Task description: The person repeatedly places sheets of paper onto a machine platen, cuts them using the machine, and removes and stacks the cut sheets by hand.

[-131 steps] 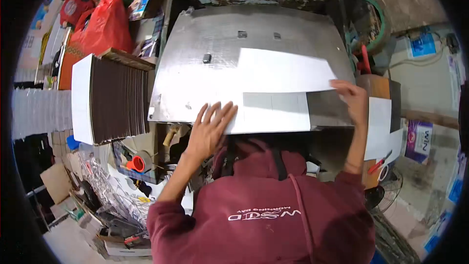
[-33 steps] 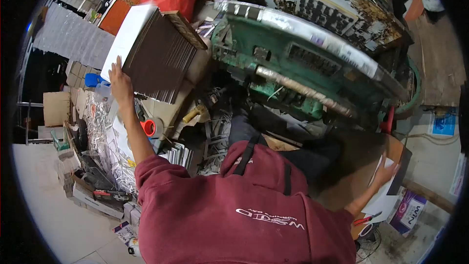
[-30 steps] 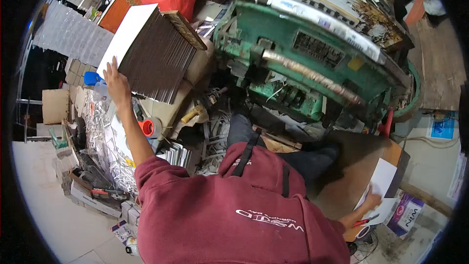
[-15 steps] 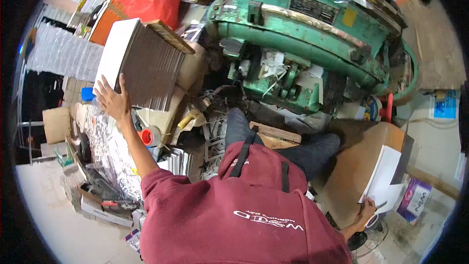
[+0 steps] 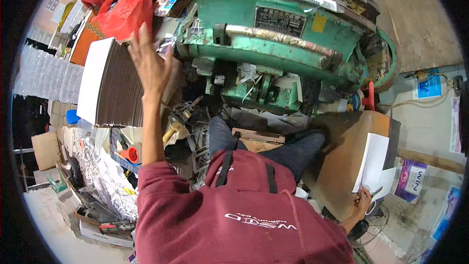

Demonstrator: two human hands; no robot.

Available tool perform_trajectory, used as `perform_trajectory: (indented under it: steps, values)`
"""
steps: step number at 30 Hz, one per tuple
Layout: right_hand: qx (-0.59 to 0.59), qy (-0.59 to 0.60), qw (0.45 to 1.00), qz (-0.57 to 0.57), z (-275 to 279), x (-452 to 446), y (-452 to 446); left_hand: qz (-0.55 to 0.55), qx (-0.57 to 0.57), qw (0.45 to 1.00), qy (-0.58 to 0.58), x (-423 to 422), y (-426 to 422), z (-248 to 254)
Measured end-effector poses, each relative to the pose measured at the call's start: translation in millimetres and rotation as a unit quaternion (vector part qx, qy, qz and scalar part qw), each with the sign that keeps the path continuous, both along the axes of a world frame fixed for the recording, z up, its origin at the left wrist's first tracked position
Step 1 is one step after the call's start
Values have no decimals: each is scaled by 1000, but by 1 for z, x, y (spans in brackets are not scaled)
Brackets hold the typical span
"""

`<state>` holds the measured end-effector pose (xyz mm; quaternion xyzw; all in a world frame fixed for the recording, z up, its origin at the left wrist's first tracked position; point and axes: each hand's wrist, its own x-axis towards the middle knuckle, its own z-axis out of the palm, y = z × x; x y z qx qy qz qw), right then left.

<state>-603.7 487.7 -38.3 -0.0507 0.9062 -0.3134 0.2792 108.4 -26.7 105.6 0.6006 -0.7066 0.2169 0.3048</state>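
Observation:
My left hand [image 5: 150,66] is raised with its fingers spread, slightly blurred, and nothing shows in it. It hovers by the right side of a tall stack of sheets [image 5: 119,85] with a white face and brownish edges. Whether it touches the stack I cannot tell. Low on the right, my right hand [image 5: 362,200] is closed around a thin grey tool [image 5: 376,190], whose kind is not clear. That hand is at the lower edge of white sheets [image 5: 373,159] lying on a brown board surface [image 5: 337,166].
A large green machine [image 5: 273,54] spans the far side. A red plastic bag [image 5: 128,12] sits behind the stack. Paper strips [image 5: 100,171] and an orange-cored roll [image 5: 131,154] are at left. A fan [image 5: 373,225] stands beneath my right hand.
My left hand has left the white face of the stack and moved right and up. The view has shifted somewhat. My right hand stays by the white sheets with the thin tool.

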Motion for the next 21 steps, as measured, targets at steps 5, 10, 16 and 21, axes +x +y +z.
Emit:
perform_trajectory:
  steps: [5,10,16,21]
  values:
    - [-24,12,998,50,-19,-13,13,-130,12,991,12,-84,-35,-5]
    - [-210,322,923,-35,-12,-12,3,-241,128,961,42,-123,-76,-22]
    - [-192,488,844,114,117,45,-107,-296,489,814,-100,-127,-55,-76]
    - [-285,296,858,307,162,118,-230,-285,432,843,-151,-110,89,-65]
